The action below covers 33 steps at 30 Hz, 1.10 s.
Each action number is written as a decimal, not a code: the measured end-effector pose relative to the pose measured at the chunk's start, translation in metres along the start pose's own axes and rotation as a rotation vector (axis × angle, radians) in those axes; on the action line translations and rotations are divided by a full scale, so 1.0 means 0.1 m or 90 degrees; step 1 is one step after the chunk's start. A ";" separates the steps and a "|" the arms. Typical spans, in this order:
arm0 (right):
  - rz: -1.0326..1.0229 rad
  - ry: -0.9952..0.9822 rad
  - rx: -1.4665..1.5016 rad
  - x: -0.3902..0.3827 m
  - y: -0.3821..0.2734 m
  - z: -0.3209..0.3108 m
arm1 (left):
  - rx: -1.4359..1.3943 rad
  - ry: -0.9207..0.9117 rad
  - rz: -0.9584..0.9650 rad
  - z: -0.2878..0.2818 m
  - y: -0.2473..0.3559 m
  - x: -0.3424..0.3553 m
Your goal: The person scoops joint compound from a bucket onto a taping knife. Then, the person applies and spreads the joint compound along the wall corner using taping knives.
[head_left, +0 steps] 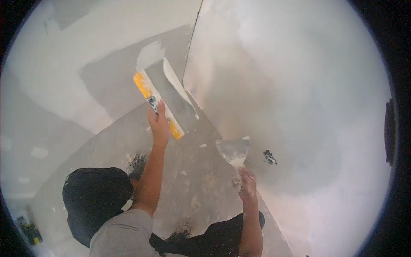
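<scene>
My left hand [159, 128] is closed around the yellow and white handle of a wide skimming blade [166, 89], held up in front of the grey wall patch. A thick strip of white filler [177, 85] lies along the blade's far edge. Lower and to the right, my right hand [248, 185] grips a putty knife [233, 150] by its handle. Its flared blade points up and away, smeared with whitish filler. The two tools are apart.
Two walls meet at a corner; the left wall [47, 107] has pale and grey patches. A dark fitting with wires [269, 157] sits in the white right wall [317, 107]. Filler spots mark the grey floor [188, 171]. My bent legs [96, 199] are below; a green-yellow object [30, 231] stands lower left.
</scene>
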State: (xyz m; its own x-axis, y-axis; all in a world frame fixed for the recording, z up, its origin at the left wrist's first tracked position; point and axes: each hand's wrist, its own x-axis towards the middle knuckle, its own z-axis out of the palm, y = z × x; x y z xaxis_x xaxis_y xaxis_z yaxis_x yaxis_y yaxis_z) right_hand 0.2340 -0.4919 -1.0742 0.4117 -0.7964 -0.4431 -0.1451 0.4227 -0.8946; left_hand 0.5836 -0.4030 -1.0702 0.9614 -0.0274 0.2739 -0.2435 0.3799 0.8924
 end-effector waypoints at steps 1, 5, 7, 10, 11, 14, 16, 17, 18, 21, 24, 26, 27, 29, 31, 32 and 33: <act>0.034 0.011 0.041 -0.03 -0.06 0.07 | -0.036 -0.062 -0.064 -0.03 -0.01 -0.07; 0.033 -0.060 0.055 0.05 -0.18 0.37 | -0.019 -0.195 -0.045 -0.02 0.10 -0.13; 0.023 -0.074 0.036 0.09 -0.23 0.50 | -0.041 -0.187 -0.039 0.05 0.30 -0.16; -0.009 -0.114 0.012 0.14 -0.38 0.70 | -0.017 -0.224 -0.049 -0.02 0.37 -0.14; -0.007 -0.127 0.005 0.17 -0.45 0.75 | 0.025 -0.268 -0.066 -0.07 0.37 -0.15; -0.054 -0.139 0.051 0.28 -0.73 0.90 | 0.178 -0.474 -0.115 -0.12 0.49 -0.34; -0.097 -0.140 0.104 0.23 -1.00 0.95 | 0.168 -0.529 -0.128 -0.10 0.45 -0.55; -0.166 -0.064 0.097 0.18 -1.17 0.96 | 0.171 -0.517 -0.128 -0.05 0.44 -0.66; -0.234 0.012 0.090 0.17 -1.29 0.96 | 0.095 -0.491 -0.105 0.00 0.44 -0.76; -0.500 0.085 -0.391 0.04 -1.30 0.73 | -0.106 -0.412 -0.282 0.07 0.20 -0.89; -0.822 0.182 -0.769 0.11 -0.86 0.72 | -0.229 -0.344 -0.608 0.09 0.20 -0.84; -0.781 0.148 -0.716 0.18 -0.63 0.78 | -0.247 -0.284 -0.807 -0.01 0.00 -0.76; -0.740 0.118 -0.659 0.23 -0.51 0.77 | -0.241 -0.281 -0.803 -0.08 -0.07 -0.70; -0.705 0.142 -0.741 0.55 -0.15 0.37 | -0.356 -0.199 -0.717 -0.16 -0.36 -0.61; -0.660 0.171 -0.820 0.78 0.15 0.01 | -0.319 -0.177 -0.694 -0.21 -0.79 -0.39; -0.589 0.148 -0.709 0.84 0.27 -0.14 | -0.284 -0.147 -0.664 -0.24 -1.06 -0.29; -0.518 0.120 -0.594 0.87 0.35 -0.18 | -0.277 -0.148 -0.665 -0.32 -1.42 -0.18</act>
State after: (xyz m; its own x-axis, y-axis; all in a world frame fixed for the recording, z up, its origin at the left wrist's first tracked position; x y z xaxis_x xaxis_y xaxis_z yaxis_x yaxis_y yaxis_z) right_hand 0.2488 -0.5539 -1.1450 0.5568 -0.7644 0.3251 -0.5222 -0.6265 -0.5786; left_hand 0.6054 -0.4266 -1.2137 0.6098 -0.6686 -0.4255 0.7651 0.3567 0.5360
